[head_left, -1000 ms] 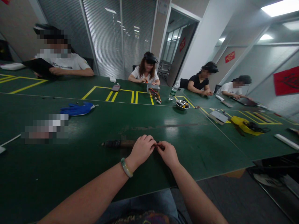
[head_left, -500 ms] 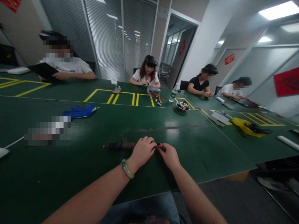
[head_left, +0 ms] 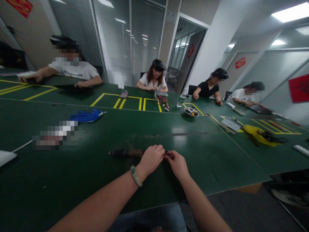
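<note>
A long dark rod-shaped tool (head_left: 125, 152) lies flat on the green table (head_left: 101, 180), pointing left. My left hand (head_left: 152, 159), with a pale green bangle on the wrist, is curled over the tool's right end. My right hand (head_left: 177, 163) meets it fingertip to fingertip, pinching a small dark part at that end. What the part is stays hidden under the fingers.
Blue gloves (head_left: 85, 115) lie at the left. A metal bowl (head_left: 190, 111), a water bottle (head_left: 181, 97), a wire bundle (head_left: 163, 101) and a yellow object (head_left: 259, 134) sit farther back. Several people sit along the far side. The table's front edge runs just below my wrists.
My hands stay joined on the tool's end. The view has drifted left and up a little. The person at the far left has spread both arms out on the table.
</note>
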Motion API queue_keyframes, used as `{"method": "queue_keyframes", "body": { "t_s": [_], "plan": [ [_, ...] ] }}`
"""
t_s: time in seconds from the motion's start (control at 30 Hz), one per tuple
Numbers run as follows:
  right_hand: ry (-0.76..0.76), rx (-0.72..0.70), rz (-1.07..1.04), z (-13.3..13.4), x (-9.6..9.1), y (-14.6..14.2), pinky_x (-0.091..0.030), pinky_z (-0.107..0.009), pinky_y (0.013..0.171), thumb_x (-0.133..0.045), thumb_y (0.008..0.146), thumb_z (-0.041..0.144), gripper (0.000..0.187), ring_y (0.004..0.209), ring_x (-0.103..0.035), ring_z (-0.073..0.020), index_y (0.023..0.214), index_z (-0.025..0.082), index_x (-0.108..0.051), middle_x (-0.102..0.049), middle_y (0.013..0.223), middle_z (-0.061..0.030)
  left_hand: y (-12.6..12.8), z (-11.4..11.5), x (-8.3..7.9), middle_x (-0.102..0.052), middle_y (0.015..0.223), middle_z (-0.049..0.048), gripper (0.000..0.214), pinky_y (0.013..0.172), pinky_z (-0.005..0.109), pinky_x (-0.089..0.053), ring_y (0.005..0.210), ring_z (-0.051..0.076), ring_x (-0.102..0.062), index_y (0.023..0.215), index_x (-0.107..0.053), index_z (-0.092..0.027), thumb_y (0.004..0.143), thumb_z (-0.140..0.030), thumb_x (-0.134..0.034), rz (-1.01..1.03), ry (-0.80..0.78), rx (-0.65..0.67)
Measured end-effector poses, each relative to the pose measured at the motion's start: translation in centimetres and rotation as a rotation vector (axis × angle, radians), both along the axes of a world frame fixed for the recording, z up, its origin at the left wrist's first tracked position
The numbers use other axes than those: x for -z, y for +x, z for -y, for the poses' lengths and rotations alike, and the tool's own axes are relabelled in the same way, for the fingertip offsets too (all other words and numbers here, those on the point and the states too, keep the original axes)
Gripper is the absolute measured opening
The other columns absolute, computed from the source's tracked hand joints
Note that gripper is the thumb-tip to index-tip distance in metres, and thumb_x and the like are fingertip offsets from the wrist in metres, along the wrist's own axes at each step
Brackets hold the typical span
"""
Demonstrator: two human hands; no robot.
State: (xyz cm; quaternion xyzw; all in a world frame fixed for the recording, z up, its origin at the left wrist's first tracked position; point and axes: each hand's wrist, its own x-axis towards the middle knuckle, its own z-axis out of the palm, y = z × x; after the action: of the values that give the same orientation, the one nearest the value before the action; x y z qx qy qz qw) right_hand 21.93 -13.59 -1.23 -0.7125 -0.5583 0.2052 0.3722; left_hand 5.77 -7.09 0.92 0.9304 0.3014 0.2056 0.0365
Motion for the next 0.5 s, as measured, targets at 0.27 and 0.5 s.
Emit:
{"method": "queue_keyframes", "body": {
  "t_s": [0.27, 0.5],
  "plan": [
    [-0.027, -0.038, 0.03, 0.31, -0.34, 0.31, -0.046, -0.027, 0.07, -0.062, 0.083, 0.031, 0.012, 0.078, -0.066, -0.0188, 0.086, 0.024, -0.071, -0.071, 0.086, -0.0007, -0.05, -0.1, 0.25, -0.055, 0.096, 0.0018, 0.003, 0.078, 0.033, -0.04, 0.091, 0.019, -0.051, 0.088, -0.055, -0.02, 0.091, -0.02, -0.056, 0.013, -0.005, 0.013],
    [-0.12, 0.014, 0.085, -0.3, -0.81, -0.17, -0.041, -0.023, 0.065, -0.059, 0.085, 0.028, 0.014, 0.074, -0.065, -0.0162, 0.082, 0.021, -0.071, -0.071, 0.081, -0.0003, 0.18, -0.11, 0.28, -0.055, 0.095, 0.0031, 0.004, 0.078, 0.034, -0.039, 0.09, 0.02, -0.05, 0.087, -0.054, -0.019, 0.091, -0.019, -0.056, -0.011, -0.006, 0.006]
  ]
}}
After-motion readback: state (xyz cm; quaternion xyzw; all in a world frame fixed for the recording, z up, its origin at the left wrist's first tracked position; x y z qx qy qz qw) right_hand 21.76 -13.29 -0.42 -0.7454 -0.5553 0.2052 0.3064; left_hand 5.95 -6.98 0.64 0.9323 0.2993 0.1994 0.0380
